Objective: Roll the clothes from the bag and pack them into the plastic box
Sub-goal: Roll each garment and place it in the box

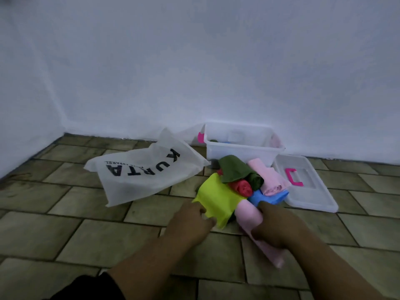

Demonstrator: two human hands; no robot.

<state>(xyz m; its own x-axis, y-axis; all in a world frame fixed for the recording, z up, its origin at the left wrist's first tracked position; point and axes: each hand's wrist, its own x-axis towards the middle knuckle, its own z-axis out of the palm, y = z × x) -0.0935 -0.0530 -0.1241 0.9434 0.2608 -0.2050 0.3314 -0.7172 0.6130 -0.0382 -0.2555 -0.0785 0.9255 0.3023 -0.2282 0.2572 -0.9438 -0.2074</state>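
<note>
Pinching the near edge of the yellow-green cloth (216, 198) with the left hand (190, 221). Gripping a pink cloth (246, 215) with the right hand (275, 226), fingers curled round it, one end trailing down onto the tiled floor (86, 234). Hands apart, each clamped on its own cloth.

Just behind, in a little heap: a blue cloth (270, 197), a red roll (242, 187), a dark green cloth (236, 172) on top, a pale pink roll (270, 178).

Right behind the heap, by the white wall: the plastic box (242, 151), open, with bits of green and blue inside.

Right of the heap, flat on the floor: the lid (313, 191) with a pink handle (293, 176).

Left of the heap, lying flat: the white bag (142, 172), with "KURTA" in big black letters.
</note>
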